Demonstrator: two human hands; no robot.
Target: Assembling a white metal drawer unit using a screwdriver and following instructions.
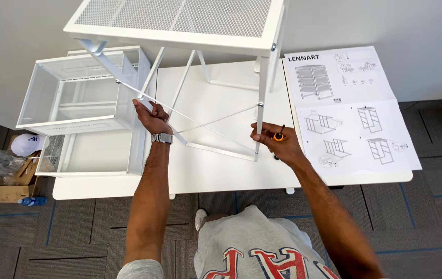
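Note:
A white metal frame [262, 77] with a mesh top [179, 18] stands on the white table [205, 170]. Thin cross-brace rods [215, 121] run diagonally between its legs. My left hand [151, 116], with a metal watch on the wrist, grips the lower end of the frame's left slanted leg where a rod meets it. My right hand [275, 142] holds a small screwdriver with an orange and black handle [279, 136] and rests against the bottom of the right leg.
Two white mesh drawers [76, 93] are stacked at the table's left. An unfolded instruction sheet [350, 108] lies at the right. On the carpet to the left are a cardboard box [9, 191], plastic bags, a white cap [27, 144] and a blue bottle.

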